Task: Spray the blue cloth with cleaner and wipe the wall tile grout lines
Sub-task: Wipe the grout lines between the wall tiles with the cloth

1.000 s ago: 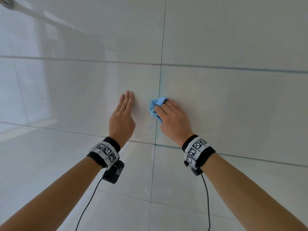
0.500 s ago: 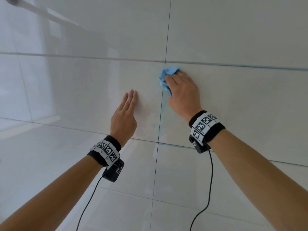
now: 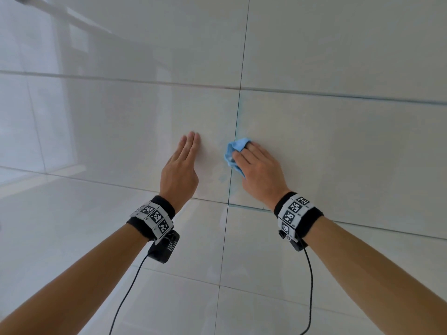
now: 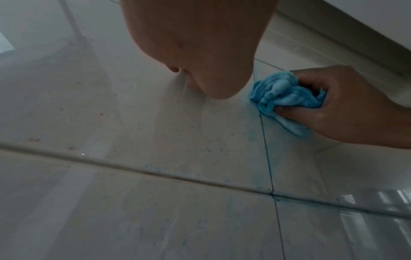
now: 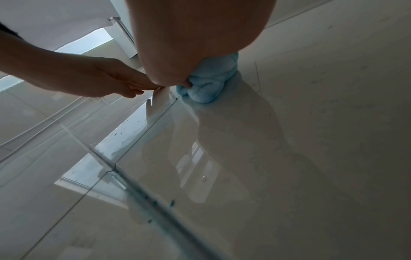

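Left of centre in the head view, our left hand (image 3: 180,165) lies flat, fingers straight, on the wall tile (image 3: 125,131), likely for bracing; beside it our right hand (image 3: 260,170) grips the bunched blue cloth (image 3: 235,147) against the vertical grout line (image 3: 238,114), mid-frame.

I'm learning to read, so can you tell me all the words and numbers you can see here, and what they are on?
There are no words or numbers to read.
The left wristband and the right wristband carry only black-and-white square code patterns; tiny marks beside them are too small to read.
The little tag on the left wrist camera is another square code pattern.
The wall tiles and the blue cloth have no writing.
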`<state>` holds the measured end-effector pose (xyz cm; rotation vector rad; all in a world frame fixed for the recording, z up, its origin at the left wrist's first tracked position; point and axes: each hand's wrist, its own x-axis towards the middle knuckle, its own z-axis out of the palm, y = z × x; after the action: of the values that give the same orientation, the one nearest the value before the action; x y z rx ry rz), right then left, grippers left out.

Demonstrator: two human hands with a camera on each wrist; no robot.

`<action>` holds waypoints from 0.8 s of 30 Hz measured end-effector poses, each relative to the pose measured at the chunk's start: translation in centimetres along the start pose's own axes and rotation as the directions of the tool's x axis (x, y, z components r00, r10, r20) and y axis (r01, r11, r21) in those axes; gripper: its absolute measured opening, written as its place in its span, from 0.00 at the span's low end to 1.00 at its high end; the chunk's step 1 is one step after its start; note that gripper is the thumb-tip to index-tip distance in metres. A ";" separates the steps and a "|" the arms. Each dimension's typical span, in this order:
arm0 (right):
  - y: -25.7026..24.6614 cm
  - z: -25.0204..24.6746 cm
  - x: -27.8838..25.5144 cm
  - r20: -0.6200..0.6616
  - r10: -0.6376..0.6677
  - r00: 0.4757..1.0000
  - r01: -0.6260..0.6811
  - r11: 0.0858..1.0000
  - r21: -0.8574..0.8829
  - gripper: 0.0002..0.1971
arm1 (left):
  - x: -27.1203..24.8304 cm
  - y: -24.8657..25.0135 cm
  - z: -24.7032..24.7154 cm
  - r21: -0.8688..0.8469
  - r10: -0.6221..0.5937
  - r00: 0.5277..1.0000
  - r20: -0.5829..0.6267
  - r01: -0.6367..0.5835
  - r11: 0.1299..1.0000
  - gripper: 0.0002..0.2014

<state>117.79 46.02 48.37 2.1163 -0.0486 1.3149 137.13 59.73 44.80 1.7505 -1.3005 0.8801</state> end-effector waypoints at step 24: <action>3.3 0.0 8.9 -0.192 0.209 0.959 -0.203 0.978 0.051 0.19 | -0.9 -0.2 0.8 0.020 0.017 1.000 -0.015 -0.016 1.000 0.45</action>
<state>121.08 45.94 57.23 2.0390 -0.1707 1.6510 137.21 59.46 43.60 1.7472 -1.3022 0.9167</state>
